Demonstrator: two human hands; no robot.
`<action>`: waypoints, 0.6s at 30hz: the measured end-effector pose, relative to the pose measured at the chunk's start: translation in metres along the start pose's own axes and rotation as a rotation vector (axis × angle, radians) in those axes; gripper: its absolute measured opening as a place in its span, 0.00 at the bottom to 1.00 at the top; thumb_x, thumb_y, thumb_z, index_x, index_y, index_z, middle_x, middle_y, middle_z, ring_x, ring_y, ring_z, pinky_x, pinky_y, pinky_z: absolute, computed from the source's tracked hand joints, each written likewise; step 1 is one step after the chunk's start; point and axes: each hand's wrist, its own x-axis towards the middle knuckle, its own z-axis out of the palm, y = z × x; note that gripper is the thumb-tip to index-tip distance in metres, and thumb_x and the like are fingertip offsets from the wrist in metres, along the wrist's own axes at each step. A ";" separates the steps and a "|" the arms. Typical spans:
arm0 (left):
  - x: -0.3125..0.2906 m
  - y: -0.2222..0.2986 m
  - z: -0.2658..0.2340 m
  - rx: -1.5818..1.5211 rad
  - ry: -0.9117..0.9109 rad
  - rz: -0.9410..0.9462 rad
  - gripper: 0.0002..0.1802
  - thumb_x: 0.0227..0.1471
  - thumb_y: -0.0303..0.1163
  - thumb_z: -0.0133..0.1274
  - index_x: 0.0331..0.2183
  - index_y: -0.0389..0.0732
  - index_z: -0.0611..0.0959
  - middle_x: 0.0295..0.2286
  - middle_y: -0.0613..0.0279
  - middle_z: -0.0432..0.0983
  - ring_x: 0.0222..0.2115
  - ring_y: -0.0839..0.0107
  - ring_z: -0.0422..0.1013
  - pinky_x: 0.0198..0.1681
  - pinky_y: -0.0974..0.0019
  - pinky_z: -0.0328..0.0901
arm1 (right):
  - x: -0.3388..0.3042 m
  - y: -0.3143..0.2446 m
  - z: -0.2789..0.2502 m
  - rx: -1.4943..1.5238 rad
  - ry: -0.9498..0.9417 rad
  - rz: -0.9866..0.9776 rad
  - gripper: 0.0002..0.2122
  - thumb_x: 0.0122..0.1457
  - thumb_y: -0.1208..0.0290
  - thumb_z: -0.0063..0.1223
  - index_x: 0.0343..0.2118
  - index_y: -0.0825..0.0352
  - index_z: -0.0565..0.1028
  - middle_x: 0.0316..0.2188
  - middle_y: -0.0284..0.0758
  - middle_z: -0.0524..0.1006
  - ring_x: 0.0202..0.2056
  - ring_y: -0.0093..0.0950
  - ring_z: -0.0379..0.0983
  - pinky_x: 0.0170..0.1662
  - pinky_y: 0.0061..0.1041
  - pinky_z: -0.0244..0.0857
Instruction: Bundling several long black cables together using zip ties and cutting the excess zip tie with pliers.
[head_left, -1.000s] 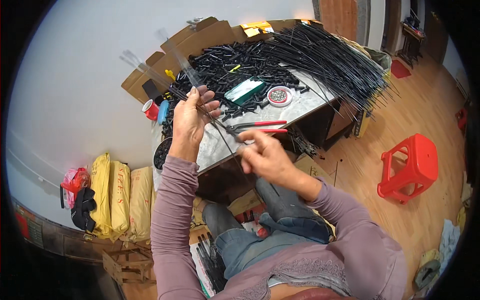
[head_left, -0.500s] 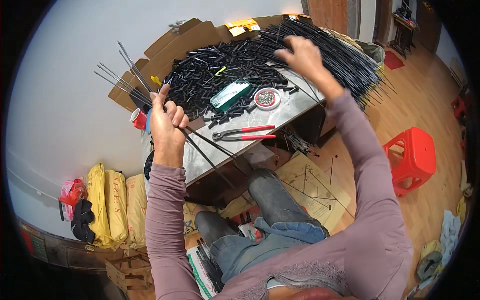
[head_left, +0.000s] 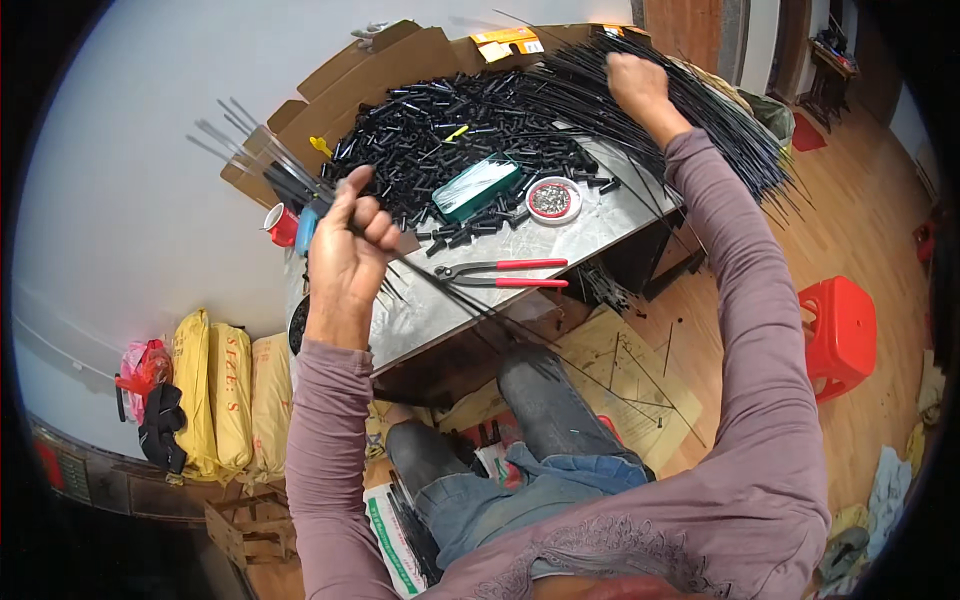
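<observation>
My left hand is closed around several thin black rods, which slant from the upper left down toward my knee. Their pale upper ends are blurred by motion. Over a wide heap of similar long black rods at the back right, my right hand has its fingers curled together. One thin rod sticks out to the left of that hand and seems pinched in it, though the fingertips are hidden. Left of the heap lies a large pile of short black tubular pieces on the metal-topped table.
Red-handled pincers lie near the front edge, below a green box of thin white pieces and a round tub of small metal parts. Cardboard walls the back. A red stool stands right; yellow sacks stand left.
My right hand has gone from open fingers to a curled grip over the rod heap, and one rod now juts out leftward. The rods in my left hand have swung lower. The view has shifted slightly.
</observation>
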 end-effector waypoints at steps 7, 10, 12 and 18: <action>0.001 -0.020 0.024 0.160 -0.104 -0.066 0.23 0.56 0.40 0.51 0.45 0.30 0.72 0.37 0.51 0.74 0.35 0.59 0.74 0.37 0.59 0.72 | -0.012 -0.170 -0.104 0.355 -0.080 -0.358 0.11 0.54 0.64 0.51 0.32 0.68 0.74 0.28 0.48 0.77 0.34 0.47 0.75 0.37 0.44 0.68; -0.004 -0.013 0.030 0.091 -0.161 -0.071 0.24 0.59 0.47 0.46 0.44 0.35 0.73 0.42 0.55 0.73 0.42 0.63 0.71 0.49 0.55 0.66 | -0.051 -0.225 -0.144 0.461 -0.141 -0.475 0.09 0.54 0.67 0.50 0.32 0.68 0.70 0.25 0.48 0.76 0.32 0.47 0.74 0.33 0.42 0.69; 0.000 -0.014 0.026 -0.093 -0.092 0.069 0.20 0.61 0.44 0.43 0.42 0.35 0.74 0.40 0.58 0.73 0.42 0.66 0.70 0.50 0.56 0.65 | -0.078 -0.240 -0.143 0.590 -0.091 -0.590 0.07 0.55 0.70 0.49 0.32 0.67 0.69 0.27 0.47 0.76 0.31 0.45 0.75 0.32 0.40 0.69; -0.011 0.004 0.004 -0.091 0.103 0.049 0.18 0.63 0.42 0.38 0.39 0.36 0.71 0.30 0.57 0.75 0.27 0.65 0.74 0.29 0.59 0.70 | -0.139 -0.223 -0.151 0.757 -0.059 -0.585 0.12 0.53 0.79 0.50 0.42 0.68 0.69 0.30 0.44 0.76 0.30 0.41 0.75 0.31 0.34 0.69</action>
